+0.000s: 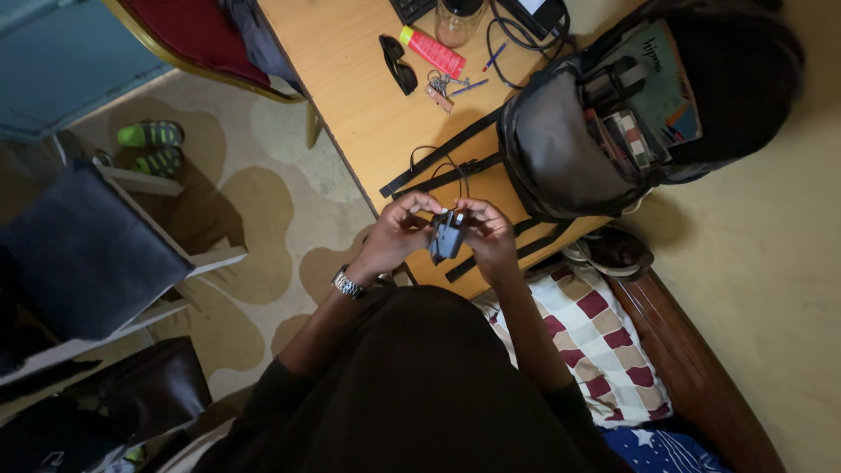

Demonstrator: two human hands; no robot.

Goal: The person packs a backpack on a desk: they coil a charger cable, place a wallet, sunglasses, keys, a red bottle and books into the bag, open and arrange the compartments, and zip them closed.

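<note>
1. Both hands meet over the near table edge: left hand (394, 232) and right hand (488, 232) pinch 1 small dark charger block (448, 235) between fingertips.
2. Its long axis runs near-to-far, tilted slightly.
3. Right of it, an open grey fabric backpack (561, 158) holds a book and pouches.
4. Sunglasses (399, 63) and keys (441, 88) lie farther off on the smooth wooden table (359, 114).

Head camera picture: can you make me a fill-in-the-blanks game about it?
1. Both hands, left hand and right hand, hold a small dark ____.
2. The open backpack lies on the wooden ____.
3. The wristwatch is on the ____ wrist.
4. Beside the keys lie black ____.

Missing words: charger; table; left; sunglasses
</note>
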